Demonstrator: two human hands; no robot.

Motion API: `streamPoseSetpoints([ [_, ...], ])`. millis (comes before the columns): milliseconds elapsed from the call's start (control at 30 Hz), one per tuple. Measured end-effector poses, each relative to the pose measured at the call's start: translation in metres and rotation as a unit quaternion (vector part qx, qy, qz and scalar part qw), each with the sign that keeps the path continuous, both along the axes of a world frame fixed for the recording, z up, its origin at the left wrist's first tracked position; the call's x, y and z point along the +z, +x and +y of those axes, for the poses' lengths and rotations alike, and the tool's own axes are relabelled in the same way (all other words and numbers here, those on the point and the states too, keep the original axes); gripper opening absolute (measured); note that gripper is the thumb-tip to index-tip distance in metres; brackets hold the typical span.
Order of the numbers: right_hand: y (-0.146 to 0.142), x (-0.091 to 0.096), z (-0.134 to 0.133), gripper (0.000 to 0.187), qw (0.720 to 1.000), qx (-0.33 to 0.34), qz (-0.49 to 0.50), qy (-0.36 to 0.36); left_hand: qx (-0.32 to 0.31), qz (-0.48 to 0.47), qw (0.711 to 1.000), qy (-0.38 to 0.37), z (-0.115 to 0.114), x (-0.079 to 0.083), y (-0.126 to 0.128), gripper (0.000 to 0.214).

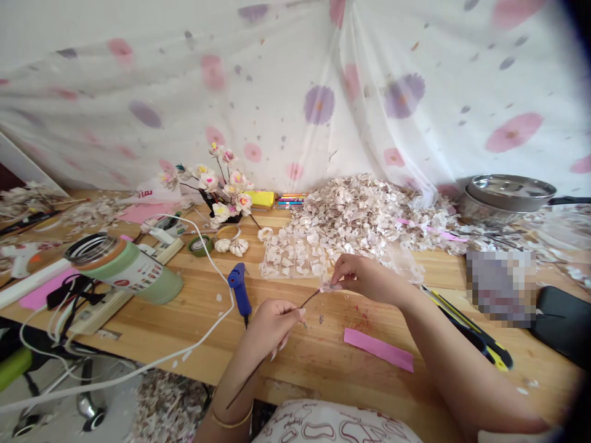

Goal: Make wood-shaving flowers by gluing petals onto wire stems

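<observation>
My left hand [276,323] is closed around a thin dark stem [308,300], which slants from lower left up to the right. At the stem's upper end my right hand [367,278] pinches a small pale pinkish piece [325,287], perhaps a petal; the fingers partly hide it. Just behind the hands lies a clear compartment box [295,278] with whitish petals in it. A blue glue gun [239,290] rests to the left of my left hand. Below my right forearm is a strip of pink paper [378,350].
A large heap of dried petals [355,206] covers the back. Made-up flowers [224,184] stand at back left. A green jar [138,271], a power strip [99,311] and a white cable [210,335] lie left. Right are a yellow-black cutter [466,323] and a pan [510,192].
</observation>
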State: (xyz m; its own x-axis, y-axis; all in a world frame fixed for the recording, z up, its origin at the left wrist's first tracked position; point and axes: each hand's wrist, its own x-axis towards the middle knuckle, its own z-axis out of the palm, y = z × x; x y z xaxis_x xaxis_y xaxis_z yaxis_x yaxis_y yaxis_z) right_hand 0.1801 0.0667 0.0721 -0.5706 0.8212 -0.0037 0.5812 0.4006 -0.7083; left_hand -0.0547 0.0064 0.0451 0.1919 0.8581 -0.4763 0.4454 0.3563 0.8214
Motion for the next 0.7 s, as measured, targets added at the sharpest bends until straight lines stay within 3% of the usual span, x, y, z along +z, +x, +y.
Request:
streamPoseSetpoints([
  [700, -0.0005, 0.0026, -0.0028, 0.020, 0.999, -0.008, -0.053, -0.005, 0.000, 0.008, 1.000, -0.021, -0.0023, 0.0026, 0.0006, 0.028],
])
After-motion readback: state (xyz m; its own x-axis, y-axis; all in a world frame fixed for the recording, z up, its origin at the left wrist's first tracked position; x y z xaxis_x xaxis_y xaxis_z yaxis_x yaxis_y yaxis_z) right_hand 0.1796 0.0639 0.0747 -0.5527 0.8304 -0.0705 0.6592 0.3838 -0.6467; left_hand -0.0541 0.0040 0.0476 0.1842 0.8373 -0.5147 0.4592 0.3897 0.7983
